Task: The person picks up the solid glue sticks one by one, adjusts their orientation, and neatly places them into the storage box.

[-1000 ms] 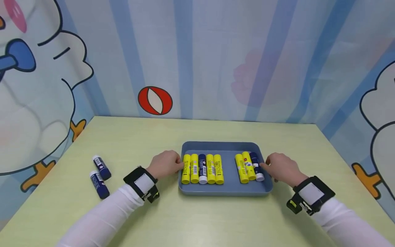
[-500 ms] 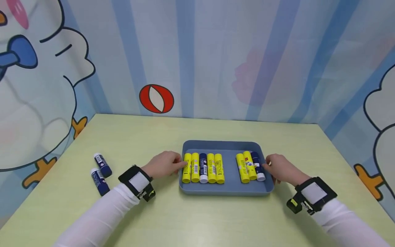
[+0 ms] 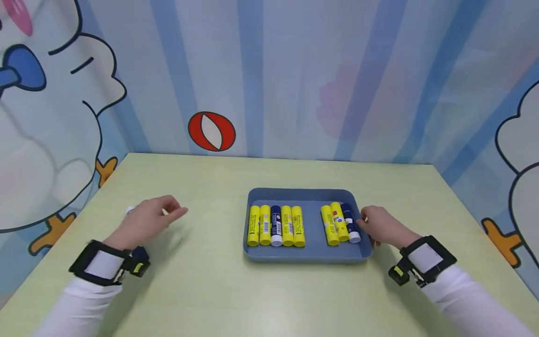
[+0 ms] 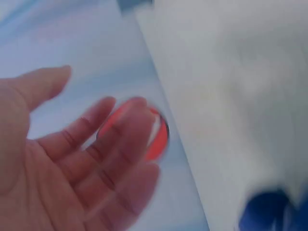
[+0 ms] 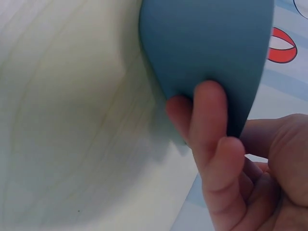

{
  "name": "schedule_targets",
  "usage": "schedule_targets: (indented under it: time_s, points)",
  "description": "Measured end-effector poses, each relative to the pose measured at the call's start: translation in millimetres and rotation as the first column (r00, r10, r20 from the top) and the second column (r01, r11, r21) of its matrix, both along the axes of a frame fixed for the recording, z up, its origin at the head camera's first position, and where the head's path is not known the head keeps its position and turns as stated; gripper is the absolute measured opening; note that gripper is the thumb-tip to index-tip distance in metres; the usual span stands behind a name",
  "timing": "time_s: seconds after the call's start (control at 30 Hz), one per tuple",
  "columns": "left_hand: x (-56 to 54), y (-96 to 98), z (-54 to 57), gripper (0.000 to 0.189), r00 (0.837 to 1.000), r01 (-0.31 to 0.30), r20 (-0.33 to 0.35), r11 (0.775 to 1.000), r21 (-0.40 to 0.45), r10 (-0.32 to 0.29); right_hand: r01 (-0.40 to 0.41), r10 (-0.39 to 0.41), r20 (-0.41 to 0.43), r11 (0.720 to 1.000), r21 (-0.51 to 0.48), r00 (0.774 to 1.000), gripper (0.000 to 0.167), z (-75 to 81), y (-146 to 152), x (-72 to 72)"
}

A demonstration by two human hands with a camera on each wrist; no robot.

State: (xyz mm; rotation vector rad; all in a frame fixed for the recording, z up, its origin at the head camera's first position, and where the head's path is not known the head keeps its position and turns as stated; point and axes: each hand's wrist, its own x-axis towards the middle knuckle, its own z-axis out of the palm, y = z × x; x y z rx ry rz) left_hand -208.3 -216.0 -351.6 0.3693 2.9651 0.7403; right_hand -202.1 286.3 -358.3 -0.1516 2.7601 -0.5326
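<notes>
My left hand [image 3: 147,220] is over the left part of the table with loose, relaxed fingers and holds nothing. It mostly hides two dark blue glue sticks; one white cap end [image 3: 129,210] shows beside it, and a blurred dark blue glue stick [image 4: 267,211] appears in the left wrist view. At the right end of the grey-blue tray [image 3: 311,254], my right hand [image 3: 385,227] pinches the wall, thumb inside and fingers outside. In the tray lie a row of yellow glue sticks [image 3: 254,226] around a blue one [image 3: 276,225], and apart from them two yellow [image 3: 330,225] and one blue [image 3: 350,223].
The pale wooden table [image 3: 236,299] ends at a striped cloth backdrop [image 3: 290,84]. Cartoon figures and a red-and-white ball [image 3: 212,131] are printed on the backdrop. Both wrists carry black camera straps [image 3: 427,262].
My left hand has left the tray's left end and swung left over the two loose blue glue sticks. My right hand and the tray stay where they were.
</notes>
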Motion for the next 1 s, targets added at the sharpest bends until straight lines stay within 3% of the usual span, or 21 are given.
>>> schedule_targets:
  time_s: [0.1,0.17,0.23,0.33,0.53,0.73,1.0]
  points:
    - [-0.6,-33.8,3.7,0.044,0.993,-0.112,-0.047,0.991,-0.069,0.109,-0.003,0.003,-0.003,1.0,0.007,1.0,0.019,1.5,-1,-1.2]
    - [-1.6,-52.1,3.1,0.048,0.981,-0.187,-0.065,0.974,-0.127,0.18,-0.002,0.002,-0.002,1.0,0.013,1.0,0.019,2.3,-1,-1.1]
    - [-3.1,-65.6,1.0,0.054,0.967,-0.254,-0.059,0.949,-0.185,0.247,0.002,-0.002,0.002,1.0,0.016,1.0,0.019,2.7,-1,-0.4]
    - [-5.6,-77.1,-2.6,0.062,0.951,-0.299,-0.006,0.918,-0.261,0.308,0.002,-0.002,0.0,1.0,0.017,1.0,0.019,2.9,-1,0.6]
    - [-14.3,-83.4,-11.4,0.065,0.935,-0.261,0.141,0.902,-0.345,0.325,0.008,-0.008,0.0,1.0,0.017,1.0,0.018,1.8,-2,0.4]
    - [-30.4,-83.8,-21.2,0.062,0.922,-0.247,0.184,0.883,-0.399,0.341,0.021,-0.021,0.007,1.0,0.014,1.0,0.019,1.2,-2,0.8]
    - [-37.8,-83.8,-23.2,0.048,0.935,-0.212,0.199,0.913,-0.347,0.293,0.015,-0.015,-0.004,1.0,0.014,1.0,0.018,0.9,-3,0.7]
